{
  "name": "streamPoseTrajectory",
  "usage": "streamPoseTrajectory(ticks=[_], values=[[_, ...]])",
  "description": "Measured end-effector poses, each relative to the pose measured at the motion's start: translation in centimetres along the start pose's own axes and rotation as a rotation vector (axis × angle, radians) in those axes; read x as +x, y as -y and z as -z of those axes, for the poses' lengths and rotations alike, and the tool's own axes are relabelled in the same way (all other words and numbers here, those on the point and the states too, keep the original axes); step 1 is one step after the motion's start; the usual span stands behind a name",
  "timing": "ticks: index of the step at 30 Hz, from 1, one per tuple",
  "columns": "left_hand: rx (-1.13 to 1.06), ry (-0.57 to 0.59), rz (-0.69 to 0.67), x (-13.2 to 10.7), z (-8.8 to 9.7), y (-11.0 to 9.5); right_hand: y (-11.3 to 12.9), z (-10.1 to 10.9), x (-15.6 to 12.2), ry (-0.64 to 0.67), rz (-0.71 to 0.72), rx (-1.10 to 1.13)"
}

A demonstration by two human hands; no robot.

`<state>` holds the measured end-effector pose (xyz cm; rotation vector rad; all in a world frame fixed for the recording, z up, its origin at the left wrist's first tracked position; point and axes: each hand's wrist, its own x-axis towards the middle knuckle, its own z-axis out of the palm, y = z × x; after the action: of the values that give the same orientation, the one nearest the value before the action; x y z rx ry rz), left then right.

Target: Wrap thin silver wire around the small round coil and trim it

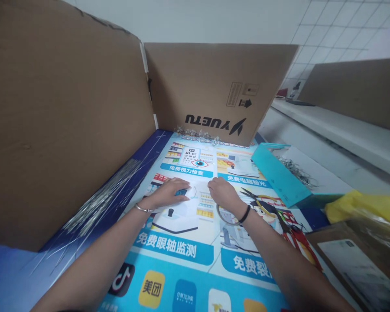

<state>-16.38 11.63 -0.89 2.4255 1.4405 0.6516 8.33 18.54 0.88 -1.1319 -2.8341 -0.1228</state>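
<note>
My left hand (173,192) is over the printed poster (191,269), fingers curved and thumb apart from them. A thin curved line (195,191), perhaps wire, shows by its fingertips; I cannot tell if it touches them. To its right, my right hand (225,191) is closed, fingertips pinched together. Whatever they hold, if anything, is too small or hidden to name. Scissors (249,194) lie on the poster beside my right forearm, with red-handled pliers (299,242) close by, partly hidden by the arm.
Cardboard panels stand on the left (68,121) and at the back (214,82). Thin metal wires (100,195) lie along the left. A teal box (276,175) holds a tangle of wire pieces (294,169). Small twisted pieces (198,133) line the back. Yellow plastic (364,210) lies right.
</note>
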Motion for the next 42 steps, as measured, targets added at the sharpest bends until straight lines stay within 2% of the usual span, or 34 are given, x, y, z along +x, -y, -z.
streamPoseTrajectory(ticks=[8,17,26,34,42], values=[[-0.02,-0.007,-0.001,0.0,0.0,0.0,-0.1,-0.1,0.3,-0.011,0.02,-0.042],[-0.031,0.003,0.024,0.1,0.5,-0.5,-0.6,0.2,0.5,0.014,0.005,0.035],[-0.056,0.001,0.063,0.5,-0.1,0.6,-1.5,-0.1,1.1,0.053,-0.056,0.133],[-0.05,0.012,0.102,0.5,-0.1,0.5,-2.9,-0.9,1.4,0.042,-0.02,0.252],[-0.027,0.001,0.081,0.6,-0.3,0.4,-3.0,-1.8,1.7,-0.004,0.03,0.327]])
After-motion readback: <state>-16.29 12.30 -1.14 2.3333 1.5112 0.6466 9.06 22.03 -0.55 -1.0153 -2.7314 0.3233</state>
